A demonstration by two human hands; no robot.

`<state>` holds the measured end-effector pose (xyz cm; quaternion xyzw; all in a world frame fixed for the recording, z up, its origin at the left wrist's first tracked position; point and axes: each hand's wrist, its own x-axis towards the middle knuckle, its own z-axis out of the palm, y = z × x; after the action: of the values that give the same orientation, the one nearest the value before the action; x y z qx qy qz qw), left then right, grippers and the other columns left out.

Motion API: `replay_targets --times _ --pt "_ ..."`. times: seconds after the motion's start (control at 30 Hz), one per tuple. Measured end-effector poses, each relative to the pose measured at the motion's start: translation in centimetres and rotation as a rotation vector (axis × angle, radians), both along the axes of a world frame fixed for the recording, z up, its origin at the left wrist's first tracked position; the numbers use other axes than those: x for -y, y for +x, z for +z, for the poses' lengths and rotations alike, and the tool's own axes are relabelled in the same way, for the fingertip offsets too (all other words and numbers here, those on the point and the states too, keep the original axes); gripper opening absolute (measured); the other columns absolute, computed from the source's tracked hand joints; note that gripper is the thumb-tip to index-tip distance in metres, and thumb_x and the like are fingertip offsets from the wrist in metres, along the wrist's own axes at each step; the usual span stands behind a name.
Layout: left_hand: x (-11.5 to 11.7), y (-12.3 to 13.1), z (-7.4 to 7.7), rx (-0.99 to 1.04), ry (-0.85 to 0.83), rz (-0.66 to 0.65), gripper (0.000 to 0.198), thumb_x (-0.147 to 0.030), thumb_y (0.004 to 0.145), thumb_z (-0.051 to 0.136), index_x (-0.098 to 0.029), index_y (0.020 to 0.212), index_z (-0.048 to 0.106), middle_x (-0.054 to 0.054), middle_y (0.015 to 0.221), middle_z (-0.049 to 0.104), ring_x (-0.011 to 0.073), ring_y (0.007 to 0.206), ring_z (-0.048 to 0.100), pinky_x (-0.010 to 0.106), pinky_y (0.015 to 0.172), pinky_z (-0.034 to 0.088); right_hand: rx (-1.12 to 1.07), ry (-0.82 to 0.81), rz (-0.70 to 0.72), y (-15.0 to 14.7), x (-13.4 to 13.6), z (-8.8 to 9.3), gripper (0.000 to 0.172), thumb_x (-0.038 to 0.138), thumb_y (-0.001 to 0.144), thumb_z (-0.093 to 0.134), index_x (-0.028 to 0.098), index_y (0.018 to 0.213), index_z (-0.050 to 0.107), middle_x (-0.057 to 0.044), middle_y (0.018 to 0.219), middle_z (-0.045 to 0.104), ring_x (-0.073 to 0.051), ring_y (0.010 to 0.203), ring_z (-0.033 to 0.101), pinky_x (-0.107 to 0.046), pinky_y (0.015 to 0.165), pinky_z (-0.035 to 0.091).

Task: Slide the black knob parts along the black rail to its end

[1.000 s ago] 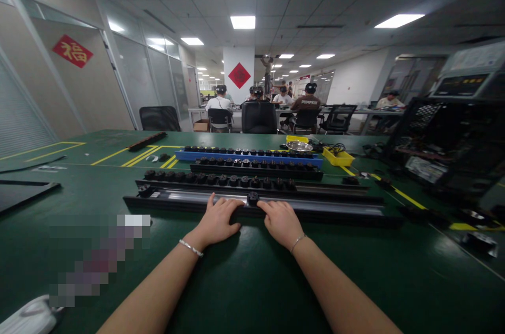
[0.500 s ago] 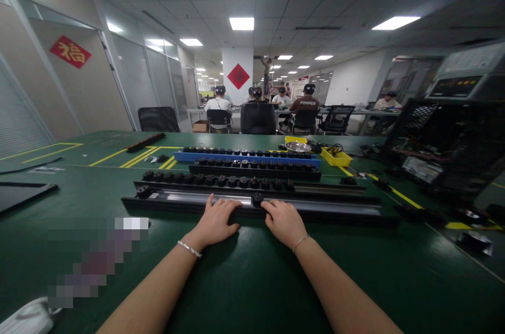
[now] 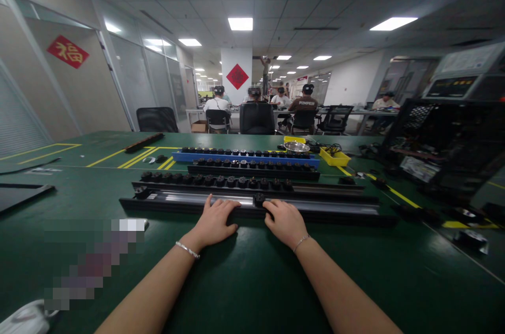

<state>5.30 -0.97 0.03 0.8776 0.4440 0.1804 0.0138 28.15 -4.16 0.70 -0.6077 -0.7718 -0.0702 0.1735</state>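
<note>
A long black rail point(image 3: 335, 205) with a shiny strip inside lies across the table before me. My left hand point(image 3: 216, 220) rests on its near edge, fingers spread and thumb apart, holding nothing. In the channel sits a small black block, seemingly a socket module point(image 3: 259, 199). My right hand point(image 3: 287, 220) has its bent fingertips against the right side of this module; the exact grip is partly hidden. Another black module point(image 3: 141, 192) stands at the rail's left end. Just behind runs a second rail point(image 3: 327, 190) with a row of black modules point(image 3: 209, 180).
Farther back lie a blue rail point(image 3: 244, 158) and a black rail point(image 3: 252, 170), both with modules. Right of them are a metal dish point(image 3: 296, 147) and a yellow bin point(image 3: 334, 157) with cables. A black equipment frame point(image 3: 442, 150) stands right. Several people sit beyond.
The socket module and my right hand have shifted slightly right along the rail. My left hand stays nearly in place. The whole view has drifted a little left.
</note>
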Motion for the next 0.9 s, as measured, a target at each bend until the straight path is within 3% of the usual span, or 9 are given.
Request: replay_targets --times 0.47,0.9 --pt "0.11 -0.01 0.2 -0.007 -0.013 0.001 0.05 -0.034 0.073 0.058 -0.03 0.121 0.046 0.002 0.122 0.058 0.0255 0.114 0.049 0.058 0.109 0.002 -0.037 0.092 -0.008 0.3 -0.18 -0.06 0.028 0.029 0.086 0.041 0.025 0.098 0.066 -0.003 0.103 0.066 -0.016 0.091 0.057 -0.027 0.081 0.039" --pt "0.04 -0.07 0.22 -0.007 -0.019 -0.001 0.05 -0.034 0.073 0.058 -0.03 0.121 0.046 0.001 0.122 0.058 0.0252 0.114 0.049 0.058 0.108 0.002 -0.101 0.238 -0.039 0.5 -0.59 -0.71 0.033 0.031 0.088 0.041 0.024 0.081 0.072 -0.002 0.099 0.067 -0.015 0.086 0.056 -0.027 0.08 0.039"
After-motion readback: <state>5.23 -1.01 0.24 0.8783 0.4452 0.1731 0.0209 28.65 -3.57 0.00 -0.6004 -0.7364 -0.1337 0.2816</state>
